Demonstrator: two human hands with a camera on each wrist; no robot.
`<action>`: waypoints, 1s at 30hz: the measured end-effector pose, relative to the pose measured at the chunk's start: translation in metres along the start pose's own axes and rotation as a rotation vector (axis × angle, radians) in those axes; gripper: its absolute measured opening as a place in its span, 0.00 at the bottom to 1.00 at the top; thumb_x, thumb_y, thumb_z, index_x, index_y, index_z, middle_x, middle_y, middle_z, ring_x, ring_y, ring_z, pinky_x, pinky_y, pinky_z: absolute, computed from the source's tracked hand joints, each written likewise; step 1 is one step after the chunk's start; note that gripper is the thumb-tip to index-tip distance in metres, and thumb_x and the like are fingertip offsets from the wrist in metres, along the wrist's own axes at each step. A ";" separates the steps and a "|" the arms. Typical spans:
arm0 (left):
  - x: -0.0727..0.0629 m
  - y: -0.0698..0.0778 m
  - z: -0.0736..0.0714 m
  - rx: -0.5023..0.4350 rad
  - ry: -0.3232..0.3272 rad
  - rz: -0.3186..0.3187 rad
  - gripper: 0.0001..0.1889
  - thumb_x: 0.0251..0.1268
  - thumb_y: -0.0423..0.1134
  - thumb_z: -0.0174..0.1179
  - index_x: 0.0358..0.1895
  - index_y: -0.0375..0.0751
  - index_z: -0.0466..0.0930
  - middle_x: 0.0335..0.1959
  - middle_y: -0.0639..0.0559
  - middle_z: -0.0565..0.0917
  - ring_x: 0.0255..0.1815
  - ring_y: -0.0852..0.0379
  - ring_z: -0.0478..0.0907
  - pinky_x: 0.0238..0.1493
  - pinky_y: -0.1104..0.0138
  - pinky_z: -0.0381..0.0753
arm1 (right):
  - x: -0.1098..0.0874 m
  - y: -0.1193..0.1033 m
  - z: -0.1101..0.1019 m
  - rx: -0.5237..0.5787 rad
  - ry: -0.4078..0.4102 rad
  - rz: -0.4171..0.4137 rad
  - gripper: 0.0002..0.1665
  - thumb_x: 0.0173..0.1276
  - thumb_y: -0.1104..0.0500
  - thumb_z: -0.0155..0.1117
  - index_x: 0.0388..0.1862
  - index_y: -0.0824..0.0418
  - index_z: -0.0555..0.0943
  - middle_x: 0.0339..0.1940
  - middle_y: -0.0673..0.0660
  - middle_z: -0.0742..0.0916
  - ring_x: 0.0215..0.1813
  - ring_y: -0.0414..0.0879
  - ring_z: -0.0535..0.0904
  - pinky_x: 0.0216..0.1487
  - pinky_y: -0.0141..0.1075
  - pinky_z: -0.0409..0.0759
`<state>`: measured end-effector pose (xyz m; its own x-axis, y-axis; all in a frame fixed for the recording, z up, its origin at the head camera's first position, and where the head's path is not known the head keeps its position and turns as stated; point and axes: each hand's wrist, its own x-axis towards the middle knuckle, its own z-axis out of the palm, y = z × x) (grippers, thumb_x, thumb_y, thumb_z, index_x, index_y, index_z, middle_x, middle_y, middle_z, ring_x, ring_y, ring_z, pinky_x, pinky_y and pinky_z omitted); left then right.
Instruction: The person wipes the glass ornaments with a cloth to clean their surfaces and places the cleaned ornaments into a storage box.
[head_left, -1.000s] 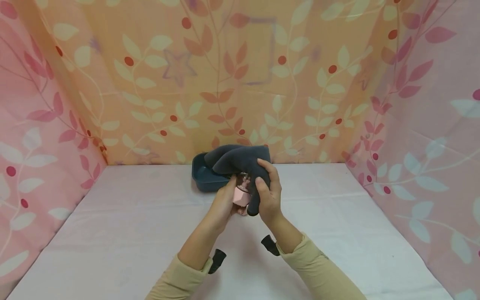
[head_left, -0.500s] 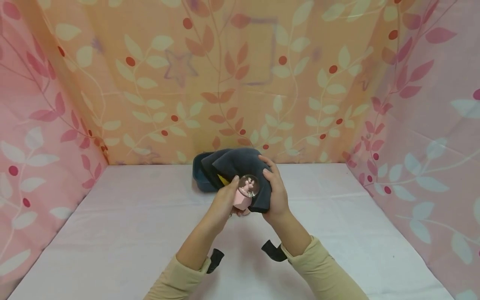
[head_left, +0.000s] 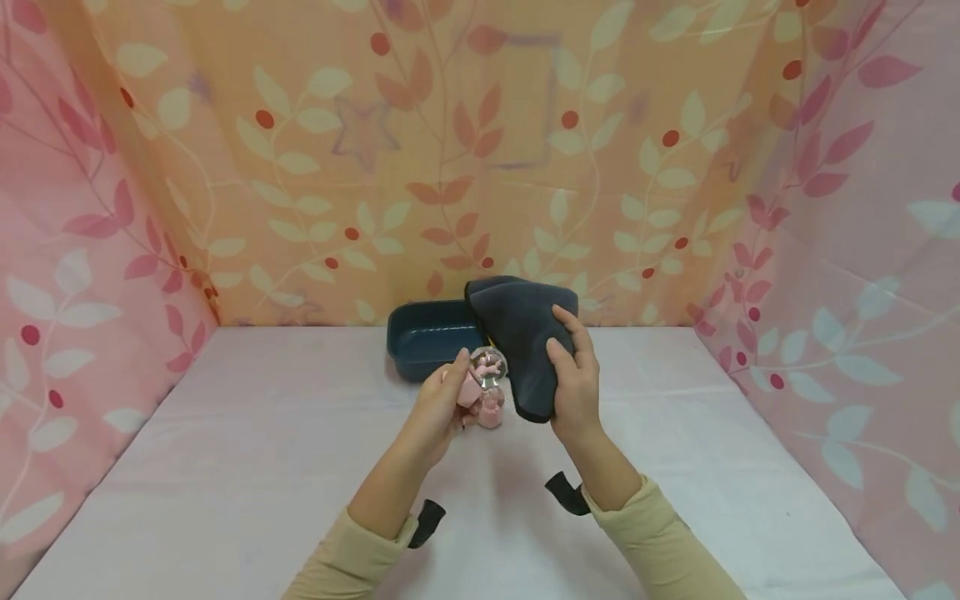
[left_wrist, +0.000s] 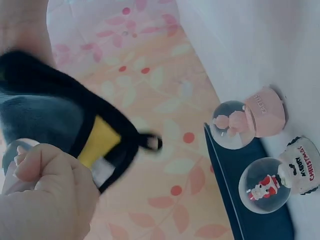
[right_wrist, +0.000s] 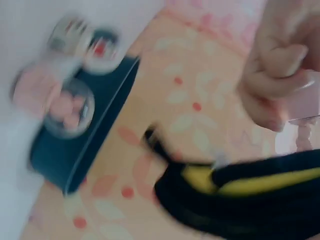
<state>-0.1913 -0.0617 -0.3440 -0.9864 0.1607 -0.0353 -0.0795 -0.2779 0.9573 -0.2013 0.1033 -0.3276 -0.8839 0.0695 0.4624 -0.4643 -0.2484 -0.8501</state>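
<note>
My left hand (head_left: 433, 408) grips a pink-based snow globe (head_left: 488, 365) with a small pink figure in its clear dome. My right hand (head_left: 577, 383) holds a dark grey cloth (head_left: 525, 333) with black edging, its thumb and fingers on the near side. In the left wrist view the cloth (left_wrist: 45, 115) shows a yellow patch and a small hanging loop. The globe and cloth are side by side, above the table. Below the held globe stands a second pink snow globe (left_wrist: 250, 120); a white-based Christmas snow globe (left_wrist: 280, 177) is beside it, hidden in the head view.
A dark blue rectangular container (head_left: 431, 333) stands at the back of the white table (head_left: 262, 442), just behind the snow globes. Patterned fabric walls (head_left: 315, 208) enclose the back and both sides.
The right hand has drawn the cloth rightward, off the container and away from the held globe. The globe's dome, mostly covered earlier, now shows uncovered, and the second pink globe appears beneath.
</note>
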 end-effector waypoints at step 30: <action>0.008 -0.018 0.007 0.206 0.096 0.525 0.08 0.77 0.31 0.41 0.48 0.27 0.63 0.26 0.51 0.70 0.23 0.61 0.66 0.25 0.71 0.66 | -0.004 0.035 0.031 -0.693 -0.130 -0.784 0.18 0.70 0.60 0.50 0.56 0.61 0.76 0.42 0.64 0.84 0.47 0.61 0.75 0.37 0.50 0.79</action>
<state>-0.1963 -0.0485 -0.3594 -0.8955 -0.0386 0.4434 0.4449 -0.1050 0.8894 -0.2120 0.0640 -0.3514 -0.3284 -0.1431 0.9336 -0.8699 0.4308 -0.2400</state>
